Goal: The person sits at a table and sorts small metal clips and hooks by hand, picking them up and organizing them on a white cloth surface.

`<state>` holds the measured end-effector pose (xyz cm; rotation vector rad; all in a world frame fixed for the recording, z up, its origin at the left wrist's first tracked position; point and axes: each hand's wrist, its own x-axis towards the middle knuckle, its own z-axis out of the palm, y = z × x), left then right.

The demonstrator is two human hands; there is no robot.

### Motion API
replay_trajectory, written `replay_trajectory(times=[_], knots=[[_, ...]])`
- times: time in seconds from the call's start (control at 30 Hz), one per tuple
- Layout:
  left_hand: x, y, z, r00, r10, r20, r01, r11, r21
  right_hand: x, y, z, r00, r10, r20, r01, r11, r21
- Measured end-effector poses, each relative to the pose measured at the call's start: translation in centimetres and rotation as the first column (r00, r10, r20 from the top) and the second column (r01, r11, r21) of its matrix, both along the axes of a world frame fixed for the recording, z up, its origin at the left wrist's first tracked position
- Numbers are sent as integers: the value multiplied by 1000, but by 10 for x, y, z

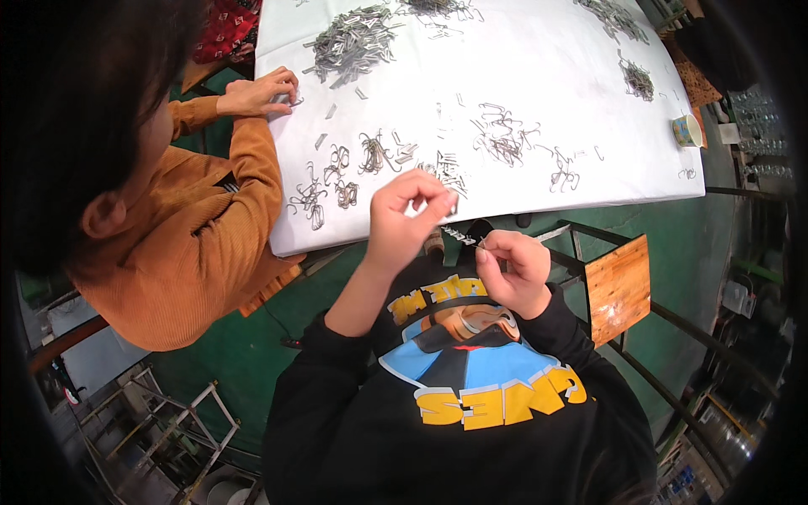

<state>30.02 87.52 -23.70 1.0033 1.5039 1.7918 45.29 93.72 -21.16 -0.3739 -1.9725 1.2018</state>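
My left hand (406,217) is raised at the near edge of the white table (404,93), thumb and forefinger pinched on a small dark metal piece (454,204) that the fingertips partly hide. Lower and to its right, my right hand (515,268) is closed, its thumb and forefinger together at a thin piece (481,244) too small to name. Just beyond my left hand lies a small heap of short metal strips (450,171). Bent wire hooks (503,139) form a loose pile farther right, and more wire hooks (376,153) lie to the left.
At the left a person in an orange corduroy jacket (194,244) leans on the table, one hand (261,91) at its edge. A large heap of metal strips (353,44) lies beyond. A paper cup (687,130) stands at the right edge. A wooden stool (619,290) is close on my right.
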Motion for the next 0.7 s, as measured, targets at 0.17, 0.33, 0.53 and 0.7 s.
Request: replay_trajectory(times=[0.17,0.33,0.53,0.7], knots=[[27,-9,17,991,71,-111,-48,978,201,-6,1,1,998,40,44,-40,999,-6],[34,-14,6,982,151,-112,-124,968,217,-6,1,-4,995,86,50,-85,996,-30],[39,-20,5,970,240,34,-242,957,160,-6,0,-2,991,124,42,-123,992,-32],[42,-21,12,985,155,-73,-141,977,162,-7,0,-3,992,119,45,-119,993,-3]])
